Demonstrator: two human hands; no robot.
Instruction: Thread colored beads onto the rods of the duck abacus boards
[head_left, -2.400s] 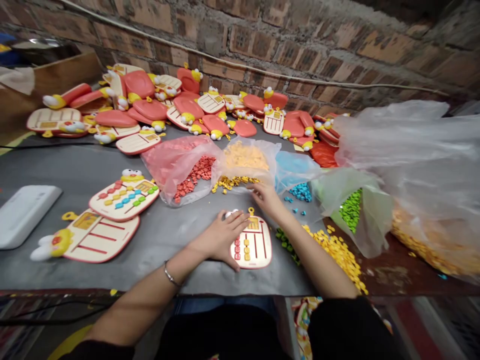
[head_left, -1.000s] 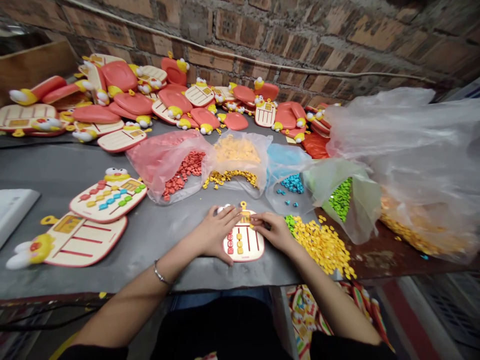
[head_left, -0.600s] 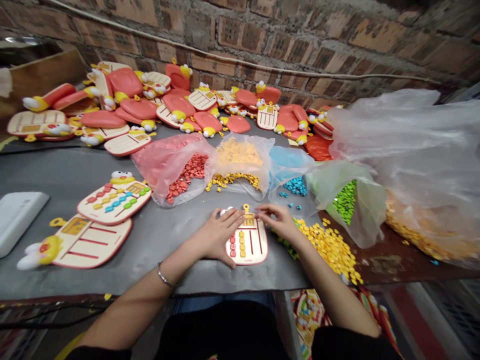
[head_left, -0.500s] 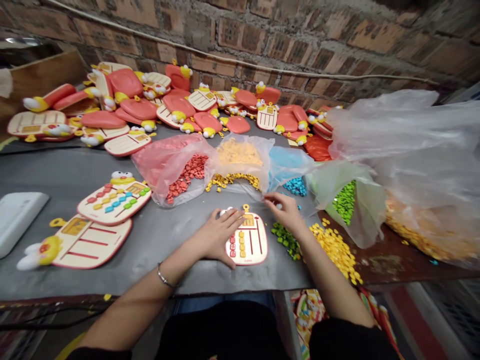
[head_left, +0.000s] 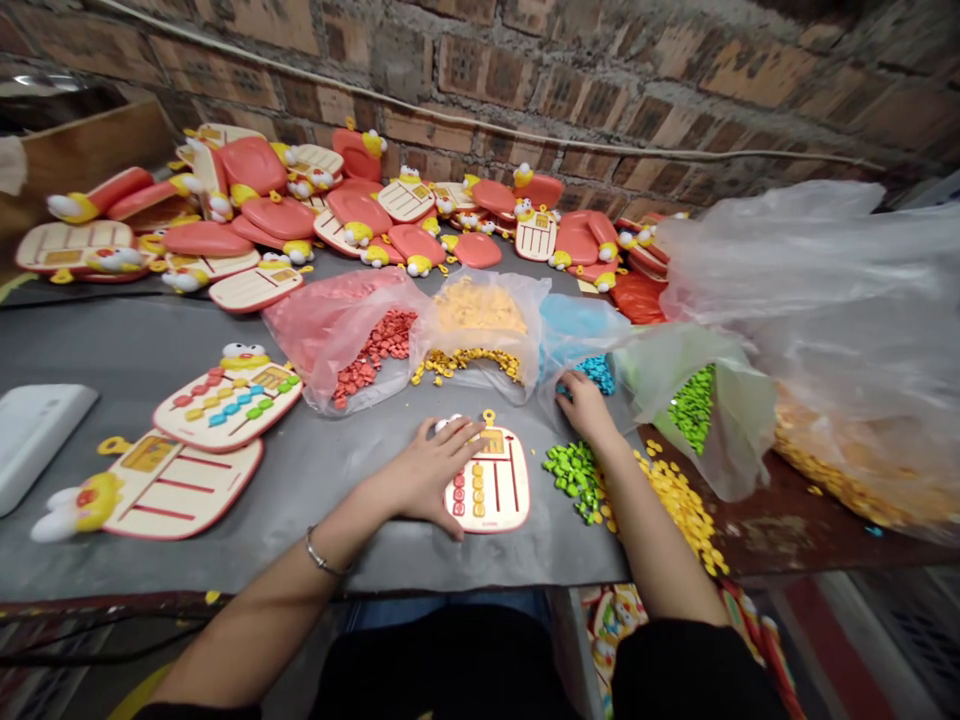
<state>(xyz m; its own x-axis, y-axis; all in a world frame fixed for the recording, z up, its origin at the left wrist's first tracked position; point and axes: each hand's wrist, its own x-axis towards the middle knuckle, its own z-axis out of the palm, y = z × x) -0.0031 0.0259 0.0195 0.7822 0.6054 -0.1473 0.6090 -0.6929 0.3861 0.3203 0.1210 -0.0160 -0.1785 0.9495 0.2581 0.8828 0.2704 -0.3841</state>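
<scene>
Grey tabletop [head_left: 360, 440]: left hand [head_left: 426, 472] palm-down, fingers spread over board [head_left: 514, 495]; right hand [head_left: 589, 408] outstretched, fingers curled beside blue pieces [head_left: 598, 374], pinch unclear.

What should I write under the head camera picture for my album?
Left hand on a board, right hand at the blue pieces.

One left hand [head_left: 429, 478] and one right hand [head_left: 589, 408] show, with one bracelet [head_left: 319, 552], one white box [head_left: 45, 435], two boards [head_left: 187, 490] at the left and one near board [head_left: 512, 485] bearing four yellow pieces [head_left: 478, 495]. Four small bags [head_left: 349, 300] stand in a row, and two loose piles [head_left: 576, 472] lie nearer. The heaped boards [head_left: 262, 215] overlap too much to count.
</scene>
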